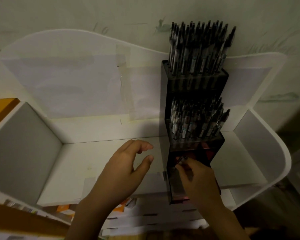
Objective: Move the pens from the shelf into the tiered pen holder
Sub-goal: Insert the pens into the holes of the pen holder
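A dark tiered pen holder [196, 84] stands on the white shelf [111, 153], right of middle. Its top tier and middle tier are packed with several dark pens [197, 44]. My right hand [197, 181] is over the lowest, front tier and pinches a pen [181, 161] whose end pokes out above my fingertips. My left hand [123, 172] hovers over the shelf floor just left of the holder, fingers relaxed and spread, holding nothing. The inside of the front tier is mostly hidden by my right hand.
The shelf has raised white side walls [24, 144] and a curved back panel [76, 75] with taped paper. Orange boxes and stacked items [64, 210] lie on the level below its front edge. The light is dim.
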### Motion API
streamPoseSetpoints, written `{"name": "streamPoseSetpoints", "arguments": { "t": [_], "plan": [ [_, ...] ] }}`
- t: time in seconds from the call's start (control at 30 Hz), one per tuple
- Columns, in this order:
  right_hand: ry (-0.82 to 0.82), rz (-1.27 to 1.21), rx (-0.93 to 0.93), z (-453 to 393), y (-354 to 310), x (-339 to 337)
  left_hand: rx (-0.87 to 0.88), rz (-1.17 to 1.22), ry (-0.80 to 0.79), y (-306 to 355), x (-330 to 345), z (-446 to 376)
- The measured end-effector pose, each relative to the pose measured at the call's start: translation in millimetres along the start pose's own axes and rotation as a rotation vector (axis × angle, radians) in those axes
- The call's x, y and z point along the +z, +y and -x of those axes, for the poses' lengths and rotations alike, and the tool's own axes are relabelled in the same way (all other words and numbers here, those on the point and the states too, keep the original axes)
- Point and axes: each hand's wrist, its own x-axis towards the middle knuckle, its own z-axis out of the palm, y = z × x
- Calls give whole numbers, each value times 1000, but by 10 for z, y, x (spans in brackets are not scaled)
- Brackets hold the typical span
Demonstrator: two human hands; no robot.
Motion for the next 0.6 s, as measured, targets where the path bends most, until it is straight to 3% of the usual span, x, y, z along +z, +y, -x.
{"name": "streamPoseSetpoints", "arguments": {
  "t": [0.23, 0.6],
  "plan": [
    [2, 18, 137, 39, 32, 179, -21, 3, 3, -67, 13, 31],
    [29, 107, 199, 75, 65, 286, -19, -51, -20, -105, -5, 41]
  ]
}}
